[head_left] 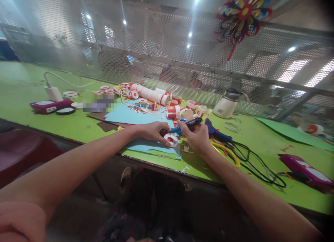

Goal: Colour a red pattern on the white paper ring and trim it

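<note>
Left hand (156, 131) closed to a pinch, it grips a small round piece (171, 139), white-rimmed with red inside, near the front edge of the table (78, 125), the disc's broad face tilted upward; right hand (197, 135) curls in a writing grip around a pen-like tool (193, 122), glossy black at the rear and blue in front, its long axis slanting down leftward and its blue end toward the round piece. Whether the blue and black parts are one object I cannot tell. From the table's left end come a purple box (52, 105) with a boxy white plug (53, 94) on top, then a flat black disc (65, 111). Smooth blue paper (127, 113) lies toward the middle; behind it a ribbed white tube (148, 93) stretches near the back edge, its open end to the right. Cut red-and-white paper cups (173, 111) curl beside it. Further right are a rigid blue glue gun (217, 133), a looped yellow handle (229, 155), a rounded white jug (225, 106) near the back edge, a thin translucent ring (232, 127), black cable in slack loops (263, 172), and, toward the front right corner, another purple box (305, 169).
</note>
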Motion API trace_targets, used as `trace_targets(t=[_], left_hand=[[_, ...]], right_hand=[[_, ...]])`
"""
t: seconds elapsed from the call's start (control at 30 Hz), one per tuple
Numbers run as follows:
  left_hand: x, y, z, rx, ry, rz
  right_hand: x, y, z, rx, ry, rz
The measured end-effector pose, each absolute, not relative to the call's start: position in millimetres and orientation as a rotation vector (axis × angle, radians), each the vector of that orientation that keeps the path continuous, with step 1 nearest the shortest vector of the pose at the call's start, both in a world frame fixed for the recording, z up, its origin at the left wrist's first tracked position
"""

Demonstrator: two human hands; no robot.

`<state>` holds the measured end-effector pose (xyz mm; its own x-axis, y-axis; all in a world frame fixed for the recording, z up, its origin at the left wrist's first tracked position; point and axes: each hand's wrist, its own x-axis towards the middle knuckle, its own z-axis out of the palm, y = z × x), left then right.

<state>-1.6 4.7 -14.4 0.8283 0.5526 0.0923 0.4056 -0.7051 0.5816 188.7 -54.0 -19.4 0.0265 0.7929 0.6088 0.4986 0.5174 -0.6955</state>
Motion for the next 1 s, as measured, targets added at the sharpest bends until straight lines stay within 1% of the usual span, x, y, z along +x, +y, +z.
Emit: trace_targets(t=[0.1, 0.33, 1.0], left_hand=[[-1.8, 5.4, -16.0, 2.428, 0.687, 0.36], [-1.1, 5.7, -18.3, 2.385, 0.616, 0.393], [-1.2, 7.6, -19.0, 2.409, 0.607, 0.38]], right_hand=[[189.9, -54.0, -18.0, -1.127, -1.619, 0.277], [189.4, -52.0, -20.1, -1.156, -1.709, 0.28], [187.9, -54.8, -16.9, -1.189, -1.782, 0.233]])
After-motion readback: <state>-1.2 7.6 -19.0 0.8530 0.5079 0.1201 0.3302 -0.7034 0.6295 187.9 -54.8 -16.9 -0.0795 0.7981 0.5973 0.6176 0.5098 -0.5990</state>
